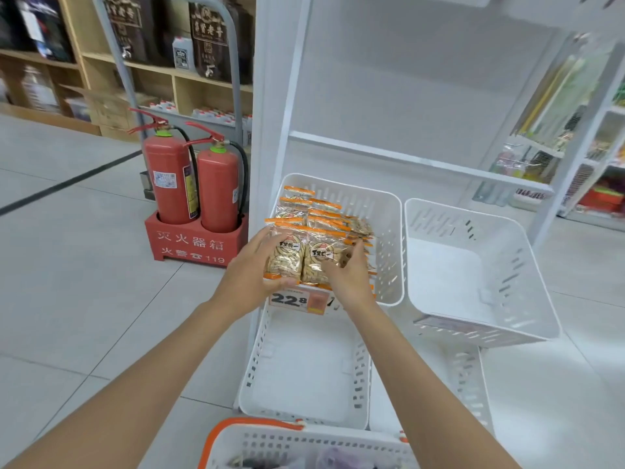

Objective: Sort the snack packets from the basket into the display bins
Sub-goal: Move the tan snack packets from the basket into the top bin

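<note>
Both hands are up at the stocked display bin [394, 231], the one with the 22.8 price tag [297, 301] on its front lip. The left hand [252, 272] grips the left packet [285, 257] at the front of that bin, fingers curled round its outer edge and thumb tucked under its bottom seam. The right hand [348, 275] has the right packet [321, 257] beside it, fingers wrapped round the far edge and thumb on the face. The two packets stand upright, side by side and touching, between the two hands. Behind them in the same bin sit rows of matching orange-striped packets [324, 211]. Just right of this bin stands a second white bin [473, 282], below it a third [304, 367], and nearer the person than all of these, the orange-handled basket [270, 438]. Left of the bin stand two red fire extinguishers [172, 184].
</note>
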A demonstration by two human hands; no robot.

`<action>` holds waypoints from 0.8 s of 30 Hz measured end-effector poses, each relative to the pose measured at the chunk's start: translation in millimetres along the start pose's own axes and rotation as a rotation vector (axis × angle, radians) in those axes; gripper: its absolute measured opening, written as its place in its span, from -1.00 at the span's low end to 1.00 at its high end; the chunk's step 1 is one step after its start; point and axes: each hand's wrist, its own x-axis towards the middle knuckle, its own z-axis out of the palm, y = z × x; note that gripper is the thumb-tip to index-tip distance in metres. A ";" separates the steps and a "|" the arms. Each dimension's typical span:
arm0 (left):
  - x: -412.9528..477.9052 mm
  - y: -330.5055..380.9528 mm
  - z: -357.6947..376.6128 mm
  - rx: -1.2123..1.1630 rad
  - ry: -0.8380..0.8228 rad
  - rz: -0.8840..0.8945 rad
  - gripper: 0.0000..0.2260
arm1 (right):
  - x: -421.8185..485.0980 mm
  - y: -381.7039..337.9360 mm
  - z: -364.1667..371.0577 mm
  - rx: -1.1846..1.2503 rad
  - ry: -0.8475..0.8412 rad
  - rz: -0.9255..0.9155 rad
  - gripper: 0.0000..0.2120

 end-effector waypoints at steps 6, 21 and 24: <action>-18.9 21.4 -1.4 0.026 0.052 -0.072 -0.36 | -12.2 -2.6 -2.3 -0.183 -0.145 -0.055 -0.12; -165.6 65.3 44.5 0.000 -0.402 -0.186 -0.57 | -171.0 81.1 -52.0 -0.406 -0.231 -0.114 -0.74; -223.7 51.0 56.9 -0.057 -0.519 -0.296 -0.64 | -221.7 138.9 -51.1 -0.526 -0.526 -0.051 -0.73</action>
